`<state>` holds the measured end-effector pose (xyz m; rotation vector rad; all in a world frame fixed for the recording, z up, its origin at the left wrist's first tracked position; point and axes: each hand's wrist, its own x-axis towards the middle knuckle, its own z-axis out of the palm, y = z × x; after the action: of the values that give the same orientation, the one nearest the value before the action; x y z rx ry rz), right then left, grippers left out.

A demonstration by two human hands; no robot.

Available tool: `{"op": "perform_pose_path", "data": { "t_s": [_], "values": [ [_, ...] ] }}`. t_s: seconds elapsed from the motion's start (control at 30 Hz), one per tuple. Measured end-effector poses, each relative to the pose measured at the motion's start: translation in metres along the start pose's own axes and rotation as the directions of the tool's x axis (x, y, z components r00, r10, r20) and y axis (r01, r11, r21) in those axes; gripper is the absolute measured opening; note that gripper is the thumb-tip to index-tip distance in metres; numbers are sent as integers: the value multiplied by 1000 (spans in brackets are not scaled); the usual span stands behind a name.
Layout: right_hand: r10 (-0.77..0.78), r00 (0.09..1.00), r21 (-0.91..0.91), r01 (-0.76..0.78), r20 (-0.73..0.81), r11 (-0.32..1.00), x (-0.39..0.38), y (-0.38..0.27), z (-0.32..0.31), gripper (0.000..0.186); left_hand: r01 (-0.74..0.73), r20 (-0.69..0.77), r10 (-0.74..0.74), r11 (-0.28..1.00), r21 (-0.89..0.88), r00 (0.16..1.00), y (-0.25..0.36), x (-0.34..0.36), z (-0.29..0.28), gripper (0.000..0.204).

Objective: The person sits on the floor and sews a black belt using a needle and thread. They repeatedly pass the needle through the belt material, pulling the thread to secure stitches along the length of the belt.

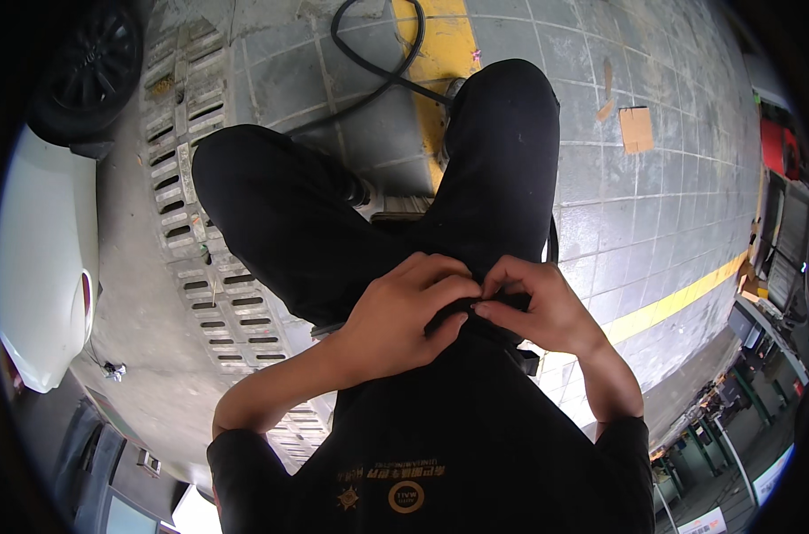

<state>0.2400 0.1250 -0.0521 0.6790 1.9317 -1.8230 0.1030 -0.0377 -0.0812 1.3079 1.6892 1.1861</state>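
Note:
Both my hands meet over my lap, in front of the black shirt [476, 418]. My left hand [404, 311] is curled, thumb and fingers bent around something dark. Close against it, my right hand [547, 307] makes a pinch, with thumb and forefinger nearly touching the left fingertips. What lies between the fingers is small and dark, and it blends into the black clothing, so I cannot make it out. Below the hands are the black trousers [502, 142], knees bent and apart.
A black hose [360, 62] loops over the tiled floor beyond my knees, across a yellow stripe [444, 44]. Slotted drain covers [177, 187] run along the left. Farther left stand a car wheel [88, 67] and a white car body panel [48, 258]. Cardboard [636, 131] lies at right.

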Motion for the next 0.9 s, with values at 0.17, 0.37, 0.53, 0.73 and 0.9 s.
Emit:
{"op": "perform_pose_path", "data": {
  "t_s": [0.17, 0.37, 0.53, 0.73, 0.9],
  "values": [
    [-1, 998, 37, -1, 66, 999, -1, -4, -6, 19, -6, 50, 11, 994, -106, 999, -1, -1, 2, 21],
    [-148, 986, 166, 133, 82, 977, 6, 13, -14, 30, 68, 126, -48, 984, -162, 991, -5, -2, 2, 19],
    [-69, 993, 39, 66, 93, 997, 12, 11, -16, 31, 116, 203, -99, 991, -72, 974, -13, -1, 6, 16],
    [-434, 896, -413, 361, -94, 836, 15, 35, 1, 26, 219, 208, -190, 967, -127, 960, -36, -3, 16, 13],
    [-652, 670, -543, 421, -354, 727, -29, 80, 45, 18, 282, 274, -213, 929, -241, 938, -40, -6, 16, 12]
  ]
}}
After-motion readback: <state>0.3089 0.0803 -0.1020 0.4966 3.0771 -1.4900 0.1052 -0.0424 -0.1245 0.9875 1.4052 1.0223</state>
